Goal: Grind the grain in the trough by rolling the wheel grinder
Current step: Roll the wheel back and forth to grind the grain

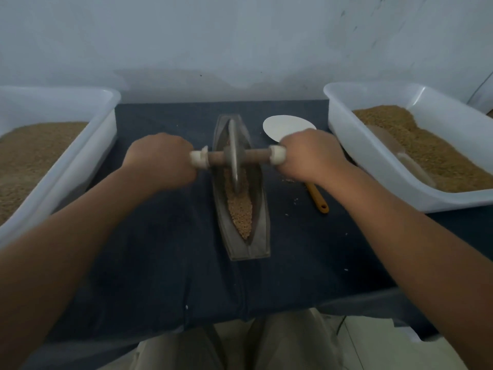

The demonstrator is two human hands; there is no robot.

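Observation:
A long boat-shaped metal trough (260, 209) lies lengthwise on the dark cloth in the middle of the table. Tan grain (240, 212) fills its groove, mostly in the near half. The grey disc of the wheel grinder (234, 153) stands upright in the groove around the trough's middle, on a wooden axle with white end caps. My left hand (160, 162) grips the left handle end. My right hand (312, 156) grips the right handle end. Both arms reach forward from the near edge.
A white plastic tub (88, 156) of brown grain stands at the left and another white tub (368, 156) with grain and a clear scoop at the right. A white spoon with an orange handle (317, 196) lies right of the trough. A few grains are scattered on the cloth.

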